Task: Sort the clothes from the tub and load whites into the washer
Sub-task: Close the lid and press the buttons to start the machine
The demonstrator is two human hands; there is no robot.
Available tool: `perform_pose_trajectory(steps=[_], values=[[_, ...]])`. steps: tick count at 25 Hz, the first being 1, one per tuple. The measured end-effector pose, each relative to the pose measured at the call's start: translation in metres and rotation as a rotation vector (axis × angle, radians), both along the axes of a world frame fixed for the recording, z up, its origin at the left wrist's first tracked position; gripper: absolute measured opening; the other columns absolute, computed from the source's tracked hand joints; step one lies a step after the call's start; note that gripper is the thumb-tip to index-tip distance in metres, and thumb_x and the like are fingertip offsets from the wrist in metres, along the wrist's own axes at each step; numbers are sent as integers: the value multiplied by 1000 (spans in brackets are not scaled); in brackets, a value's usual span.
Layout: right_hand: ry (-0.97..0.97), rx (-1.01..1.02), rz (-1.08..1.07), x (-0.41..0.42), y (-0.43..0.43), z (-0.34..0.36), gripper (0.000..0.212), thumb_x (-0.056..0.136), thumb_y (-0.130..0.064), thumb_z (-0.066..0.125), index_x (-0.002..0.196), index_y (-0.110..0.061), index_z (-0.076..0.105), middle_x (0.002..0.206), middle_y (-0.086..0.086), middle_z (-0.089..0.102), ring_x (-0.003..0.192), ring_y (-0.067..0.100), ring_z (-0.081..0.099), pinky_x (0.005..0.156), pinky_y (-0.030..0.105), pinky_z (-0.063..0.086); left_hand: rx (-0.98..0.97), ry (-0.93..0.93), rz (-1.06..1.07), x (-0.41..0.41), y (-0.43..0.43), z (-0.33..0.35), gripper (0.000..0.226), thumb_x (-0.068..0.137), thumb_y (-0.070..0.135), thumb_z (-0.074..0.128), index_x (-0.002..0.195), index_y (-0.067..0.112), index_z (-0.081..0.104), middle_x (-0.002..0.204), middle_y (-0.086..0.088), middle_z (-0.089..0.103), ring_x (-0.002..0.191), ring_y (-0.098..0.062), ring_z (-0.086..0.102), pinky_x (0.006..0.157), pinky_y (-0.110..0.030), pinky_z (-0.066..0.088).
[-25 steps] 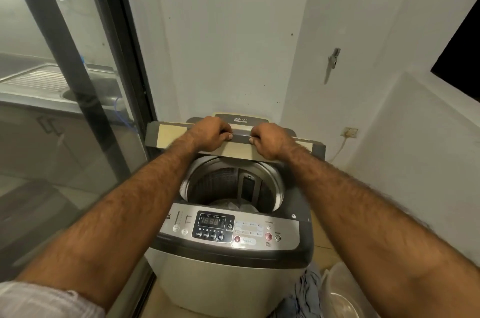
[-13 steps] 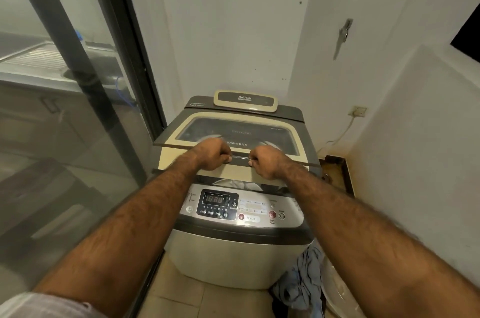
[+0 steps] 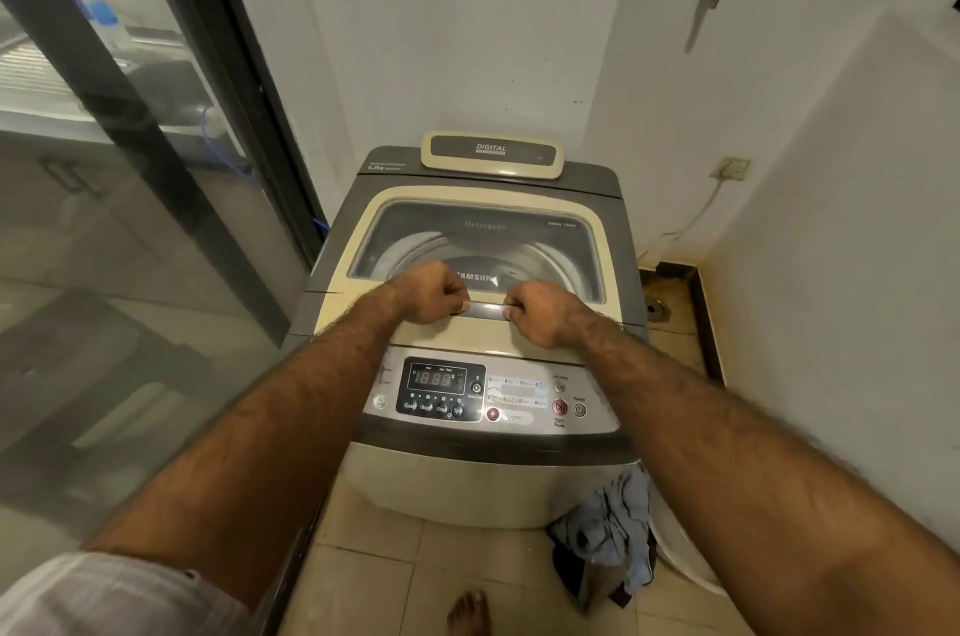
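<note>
Clothes heaped by tub on floor at 5 o'clock, washer centre frame, left hand and right hand both clenched round handle of lid, lid flat on washer top toward 12.
</note>
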State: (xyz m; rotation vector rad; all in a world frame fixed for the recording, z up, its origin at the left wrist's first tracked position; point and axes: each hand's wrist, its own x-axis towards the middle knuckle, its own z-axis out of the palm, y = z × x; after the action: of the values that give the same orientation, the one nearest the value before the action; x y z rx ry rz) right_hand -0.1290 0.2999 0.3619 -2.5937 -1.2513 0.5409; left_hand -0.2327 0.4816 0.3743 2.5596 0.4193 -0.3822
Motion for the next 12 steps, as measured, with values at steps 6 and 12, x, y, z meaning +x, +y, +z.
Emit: perform_pose_trajectory(steps=[6,12], values=[[-56,201,-153,1,-14,-12,13,91,-37,65,89,-25,65,95,-4,62,93,18,60,78,34,50,-119,-25,30,2,6,-9,10,100,27,64,101,28,73,103,6,71,102,-17,64,104,-47,51],[-363,398,-420,-50,-113,-48,28,94,-24,60,121,-21,67,94,-1,55,87,14,49,76,38,53,-41,-218,-10,9,-21,-29,27,94,51,65,103,27,73,97,8,71,91,-13,65,86,-40,57]])
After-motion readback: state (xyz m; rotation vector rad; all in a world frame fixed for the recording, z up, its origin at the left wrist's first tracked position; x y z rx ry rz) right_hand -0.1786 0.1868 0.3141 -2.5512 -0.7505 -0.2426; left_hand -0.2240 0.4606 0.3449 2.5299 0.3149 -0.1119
